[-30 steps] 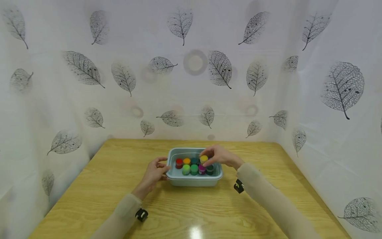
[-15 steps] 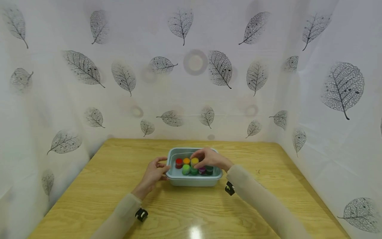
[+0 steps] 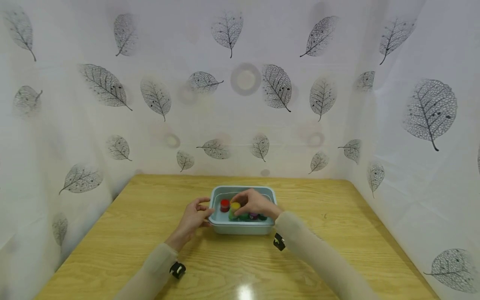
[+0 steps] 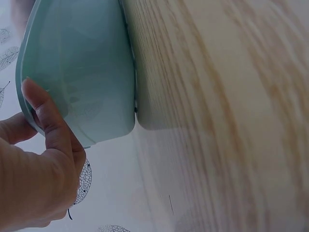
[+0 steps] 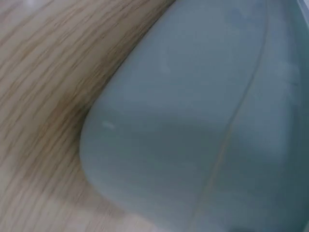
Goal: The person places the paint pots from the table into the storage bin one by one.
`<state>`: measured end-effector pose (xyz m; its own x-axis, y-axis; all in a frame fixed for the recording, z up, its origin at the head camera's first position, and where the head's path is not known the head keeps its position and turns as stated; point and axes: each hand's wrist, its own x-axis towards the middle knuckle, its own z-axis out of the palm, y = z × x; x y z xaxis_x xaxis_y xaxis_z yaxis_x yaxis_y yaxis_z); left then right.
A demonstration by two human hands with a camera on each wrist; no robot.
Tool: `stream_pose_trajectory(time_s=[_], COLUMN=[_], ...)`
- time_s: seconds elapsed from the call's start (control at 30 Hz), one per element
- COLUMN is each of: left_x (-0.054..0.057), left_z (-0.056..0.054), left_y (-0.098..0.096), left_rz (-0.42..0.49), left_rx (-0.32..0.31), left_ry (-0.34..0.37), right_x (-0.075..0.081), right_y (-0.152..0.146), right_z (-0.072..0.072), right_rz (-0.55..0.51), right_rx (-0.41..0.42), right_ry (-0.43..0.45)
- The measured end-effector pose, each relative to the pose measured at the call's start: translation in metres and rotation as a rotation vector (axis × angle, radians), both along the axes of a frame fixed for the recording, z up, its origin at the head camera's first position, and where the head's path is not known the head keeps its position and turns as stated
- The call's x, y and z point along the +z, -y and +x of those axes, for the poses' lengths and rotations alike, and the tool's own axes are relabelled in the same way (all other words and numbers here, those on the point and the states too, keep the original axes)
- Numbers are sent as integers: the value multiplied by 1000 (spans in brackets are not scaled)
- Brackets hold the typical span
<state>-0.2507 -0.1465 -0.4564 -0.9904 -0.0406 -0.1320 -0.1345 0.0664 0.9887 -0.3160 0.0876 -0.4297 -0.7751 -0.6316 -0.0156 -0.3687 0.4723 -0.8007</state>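
Observation:
A pale blue-green plastic tub [image 3: 241, 229] with small paint pots in it stands on the wooden table. My left hand [image 3: 193, 218] grips its left rim; in the left wrist view, fingers and thumb of that hand [image 4: 43, 174] lie on either side of the tub's edge [image 4: 91, 58]. Inside the tub, my right hand [image 3: 256, 203] pinches a yellow-lidded pot [image 3: 235, 206], held right over a light green pot [image 3: 232, 216]. A red pot [image 3: 225, 205] stands to its left. Right wrist view: only the tub's outer wall [image 5: 169, 121] and the table, no hand.
Green [image 3: 243, 216], purple [image 3: 253, 216] and dark green pots [image 3: 263, 217] line the tub's near side, partly under my right hand. The table [image 3: 210, 266] extends around the tub. A white curtain [image 3: 240, 125] printed with leaves hangs behind and at both sides.
My right hand has moved left across the tub with the yellow-lidded pot, from above the purple pot to above the light green one. The left hand and tub have stayed put.

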Motion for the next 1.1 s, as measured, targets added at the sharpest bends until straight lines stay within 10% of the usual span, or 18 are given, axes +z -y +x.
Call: stream_pose_trajectory(time_s=[1.1], left_x=[-1], left_z=[-2], left_y=[-1], left_rz=[-1], left_rx=[6], left_ry=[0], right_x=[-13], right_y=[42], right_z=[6], right_rz=[72], right_rx=[-16], right_ry=[-79])
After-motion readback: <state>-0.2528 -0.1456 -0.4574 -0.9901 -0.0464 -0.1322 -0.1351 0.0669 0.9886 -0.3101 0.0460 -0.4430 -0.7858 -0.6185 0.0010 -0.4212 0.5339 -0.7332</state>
